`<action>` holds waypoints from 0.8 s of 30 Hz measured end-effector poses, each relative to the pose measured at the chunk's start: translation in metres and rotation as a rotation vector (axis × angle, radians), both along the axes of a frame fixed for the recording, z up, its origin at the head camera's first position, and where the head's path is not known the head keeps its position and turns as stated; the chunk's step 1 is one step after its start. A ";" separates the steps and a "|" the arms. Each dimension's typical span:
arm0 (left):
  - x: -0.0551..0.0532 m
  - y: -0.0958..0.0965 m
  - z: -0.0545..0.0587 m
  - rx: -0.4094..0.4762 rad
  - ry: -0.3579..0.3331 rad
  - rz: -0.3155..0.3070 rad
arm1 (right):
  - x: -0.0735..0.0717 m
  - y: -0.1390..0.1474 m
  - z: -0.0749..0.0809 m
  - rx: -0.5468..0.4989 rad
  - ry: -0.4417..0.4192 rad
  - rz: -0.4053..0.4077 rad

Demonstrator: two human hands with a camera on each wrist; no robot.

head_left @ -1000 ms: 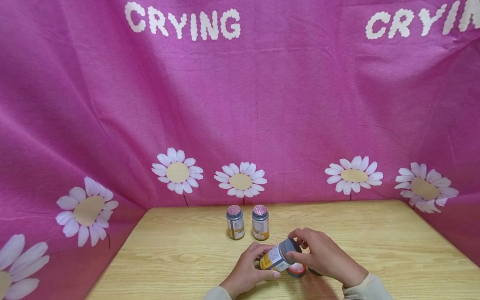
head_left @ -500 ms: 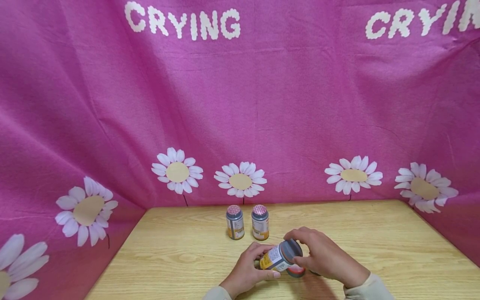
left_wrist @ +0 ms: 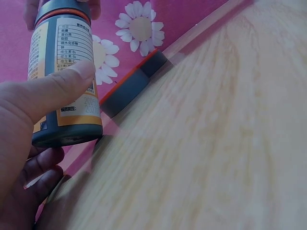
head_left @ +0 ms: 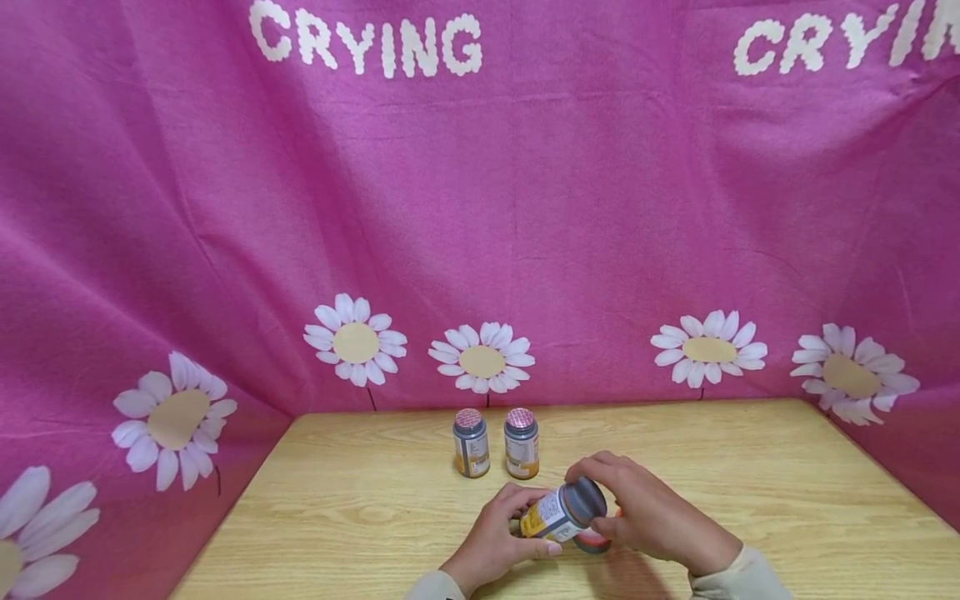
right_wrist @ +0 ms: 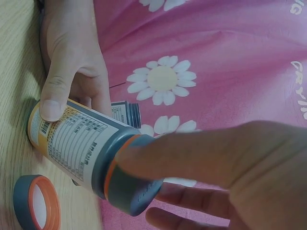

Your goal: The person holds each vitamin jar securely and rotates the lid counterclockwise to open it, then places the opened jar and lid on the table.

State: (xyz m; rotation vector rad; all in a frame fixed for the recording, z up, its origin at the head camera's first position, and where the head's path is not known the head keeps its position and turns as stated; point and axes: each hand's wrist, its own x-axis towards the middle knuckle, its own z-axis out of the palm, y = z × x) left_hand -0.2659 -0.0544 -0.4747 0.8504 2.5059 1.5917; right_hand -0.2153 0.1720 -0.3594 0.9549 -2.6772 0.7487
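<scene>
My left hand (head_left: 489,537) grips a grey supplement bottle (head_left: 546,517) with a white and yellow label, holding it tilted just above the table. Its dark grey screw cap (head_left: 588,498), with an orange band, is on the bottle's mouth. The thumb and fingers of my right hand (head_left: 652,515) pinch that cap from the right. A loose cap (right_wrist: 36,203) with an orange-red inside lies beneath the bottle. Behind it, in the left wrist view, a second loose cap (left_wrist: 156,62) is partly covered.
Two similar bottles (head_left: 471,450), (head_left: 521,450) stand upright towards the back of the wooden table (head_left: 337,517). Both have pink-patterned seals on top and no caps. A magenta cloth (head_left: 585,208) with printed daisies hangs behind and along the sides.
My right hand has shifted its fingers around the cap and turned slightly. The left hand and the bottle have stayed almost in place.
</scene>
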 end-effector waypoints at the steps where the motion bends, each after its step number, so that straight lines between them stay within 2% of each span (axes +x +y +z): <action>1: 0.000 0.000 0.000 0.001 0.000 0.001 | 0.000 -0.001 0.000 -0.001 -0.012 -0.009; 6: 0.000 0.000 0.001 0.002 -0.002 0.010 | 0.000 -0.003 0.000 -0.032 -0.036 -0.098; 11: 0.000 0.001 0.001 0.006 -0.010 0.010 | -0.001 -0.005 0.002 -0.080 -0.092 -0.235; 15: 0.000 0.001 0.001 0.003 -0.008 0.011 | -0.001 -0.006 0.002 -0.080 -0.129 -0.328; 24: -0.001 0.000 -0.001 0.003 0.006 0.007 | -0.002 -0.008 -0.001 -0.008 -0.141 -0.419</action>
